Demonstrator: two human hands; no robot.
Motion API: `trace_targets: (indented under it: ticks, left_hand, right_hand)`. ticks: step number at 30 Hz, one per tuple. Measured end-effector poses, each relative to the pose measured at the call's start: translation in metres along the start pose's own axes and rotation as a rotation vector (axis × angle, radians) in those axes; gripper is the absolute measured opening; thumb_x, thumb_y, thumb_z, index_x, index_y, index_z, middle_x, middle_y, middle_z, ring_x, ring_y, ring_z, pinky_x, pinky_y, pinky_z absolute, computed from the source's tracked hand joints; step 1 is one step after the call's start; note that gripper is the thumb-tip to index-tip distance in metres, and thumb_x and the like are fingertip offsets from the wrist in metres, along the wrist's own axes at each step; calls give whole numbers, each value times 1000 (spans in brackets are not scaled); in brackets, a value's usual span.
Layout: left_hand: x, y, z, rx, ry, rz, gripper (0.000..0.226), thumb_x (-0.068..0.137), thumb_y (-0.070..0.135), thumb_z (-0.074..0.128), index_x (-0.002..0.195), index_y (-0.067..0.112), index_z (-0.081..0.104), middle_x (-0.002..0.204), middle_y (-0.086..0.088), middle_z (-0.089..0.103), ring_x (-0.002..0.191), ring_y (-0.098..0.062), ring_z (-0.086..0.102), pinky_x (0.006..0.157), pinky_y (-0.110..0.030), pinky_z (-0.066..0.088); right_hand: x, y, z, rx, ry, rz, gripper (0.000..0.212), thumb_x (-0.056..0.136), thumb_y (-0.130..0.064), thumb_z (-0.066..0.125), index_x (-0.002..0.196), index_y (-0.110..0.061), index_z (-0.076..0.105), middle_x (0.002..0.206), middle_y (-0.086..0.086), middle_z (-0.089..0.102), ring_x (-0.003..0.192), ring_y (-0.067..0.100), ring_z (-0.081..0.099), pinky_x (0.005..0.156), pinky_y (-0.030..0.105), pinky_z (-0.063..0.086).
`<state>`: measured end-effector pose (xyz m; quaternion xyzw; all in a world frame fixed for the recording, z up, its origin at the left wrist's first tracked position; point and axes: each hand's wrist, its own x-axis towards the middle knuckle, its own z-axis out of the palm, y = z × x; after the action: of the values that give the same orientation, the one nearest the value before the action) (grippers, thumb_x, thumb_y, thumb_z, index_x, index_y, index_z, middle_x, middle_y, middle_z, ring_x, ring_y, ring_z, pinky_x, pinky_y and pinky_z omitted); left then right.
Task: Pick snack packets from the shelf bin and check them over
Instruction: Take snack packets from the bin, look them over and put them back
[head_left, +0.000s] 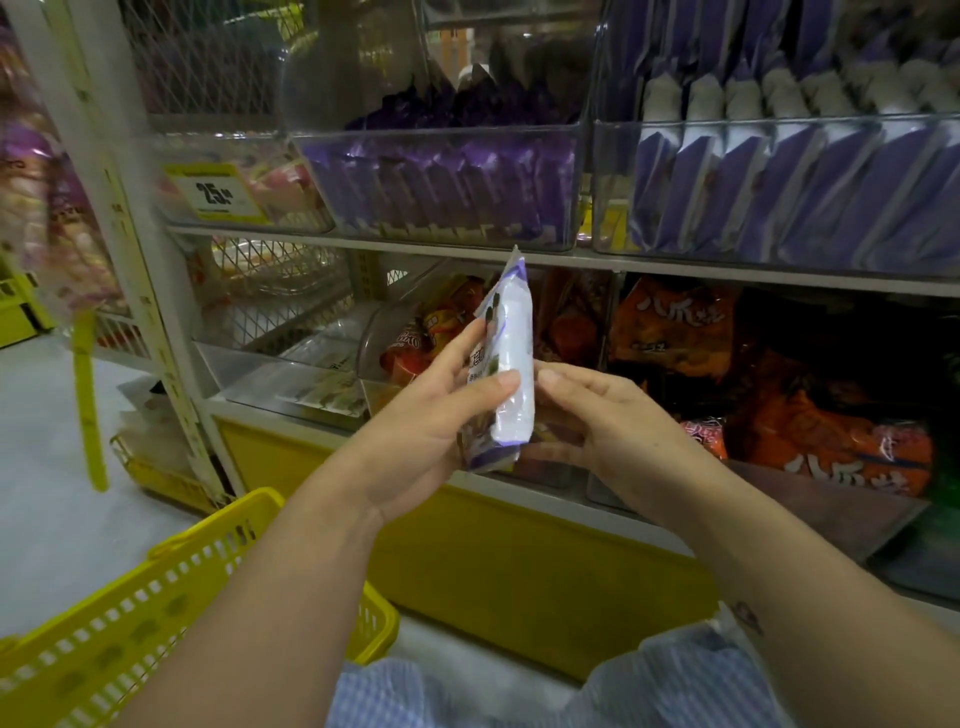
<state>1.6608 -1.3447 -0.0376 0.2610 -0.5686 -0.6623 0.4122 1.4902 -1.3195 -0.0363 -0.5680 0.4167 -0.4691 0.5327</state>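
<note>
A white and purple snack packet (511, 358) stands upright between my two hands, in front of the lower shelf. My left hand (436, 415) grips it from the left, thumb across its front and fingers behind. My right hand (608, 421) touches its right side, thumb tip against the packet, its fingers curled behind the lower part. Above, a clear shelf bin (441, 187) holds several dark purple packets standing in a row. A second clear bin (779, 192) to the right holds several white and purple packets like the one I hold.
A yellow plastic basket (130, 623) sits on the floor at lower left. Orange snack bags (769, 384) fill the lower shelf bins behind my hands. A yellow price tag (215, 193) hangs on the upper shelf's left. The shelf's base panel (519, 561) is yellow.
</note>
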Motion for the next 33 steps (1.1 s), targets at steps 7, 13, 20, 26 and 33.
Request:
trace_targets:
  ticks: [7,13,20,26,33]
  left_hand:
    - [-9,4,4,-290,-255,-76,57,89,15,50,144,29,43,132,-6,62,106,-22,64,84,-33,53]
    - [-7,3,-3,-199,-252,-47,57,90,2,46,143,24,43,138,-11,57,126,-30,55,97,-47,52]
    - [-2,4,-9,229,162,258,55,71,23,75,123,30,58,115,6,71,106,-12,66,81,-23,54]
    - [-5,8,-12,673,247,428,60,74,34,80,128,44,55,122,20,63,112,3,58,84,-11,48]
    - [-2,9,-14,526,165,445,33,74,19,73,95,43,67,91,20,71,88,3,65,74,-11,48]
  right_hand:
    - [2,-1,-7,227,-8,63,49,83,-35,59,126,-11,61,121,10,68,113,24,64,91,35,55]
    - [3,1,-17,199,109,-71,66,64,-28,77,124,-19,53,110,1,73,102,18,69,74,34,58]
    - [0,-1,-17,-266,182,-325,46,67,-34,77,105,-41,53,101,-4,68,94,9,67,71,30,60]
    - [-6,-4,-7,-468,147,-471,47,80,-12,76,112,-41,59,99,-17,66,97,2,64,75,20,55]
    - [-6,-6,-11,-693,272,-549,69,74,-24,81,128,-47,45,110,-22,62,105,-3,57,90,15,47]
